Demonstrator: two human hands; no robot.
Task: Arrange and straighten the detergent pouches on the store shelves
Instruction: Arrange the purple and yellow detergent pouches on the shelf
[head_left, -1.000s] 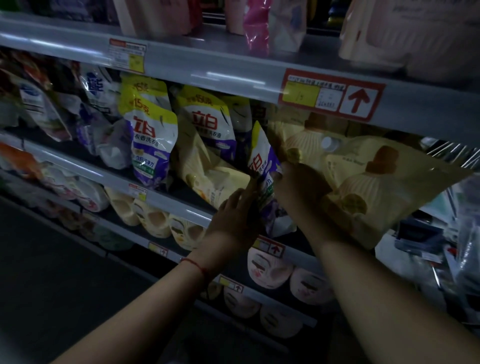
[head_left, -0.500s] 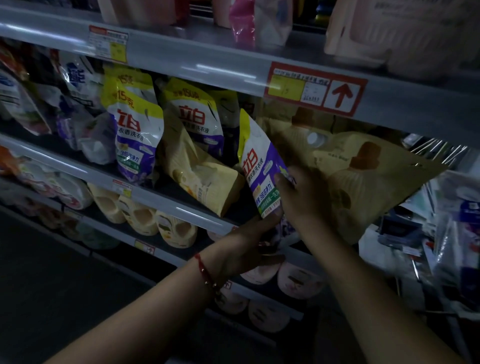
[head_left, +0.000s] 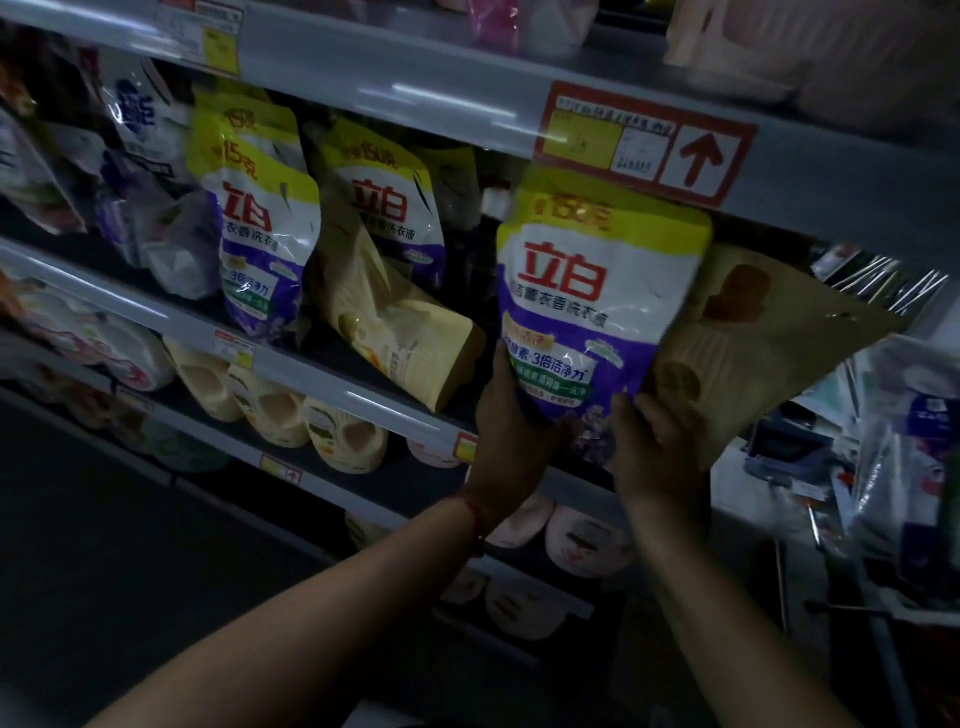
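A white, yellow and purple detergent pouch (head_left: 597, 306) stands upright and faces me at the front of the middle shelf (head_left: 322, 374). My left hand (head_left: 511, 436) grips its lower left corner. My right hand (head_left: 652, 447) holds its lower right corner. Two matching pouches (head_left: 260, 234) stand further left on the same shelf. A tan pouch (head_left: 395, 332) leans tilted between them and the held one. Another tan pouch (head_left: 769, 332) leans behind my right hand.
The upper shelf edge (head_left: 415, 98) carries a red price tag with an arrow (head_left: 644, 143) just above the held pouch. Cream and pink refill packs (head_left: 291, 415) fill the lower shelves. Wrapped goods (head_left: 904, 441) crowd the right side.
The purple pouch has been turned from edge-on to face forward and lifted upright. My left hand went from its side to its lower left corner, my right to its lower right.
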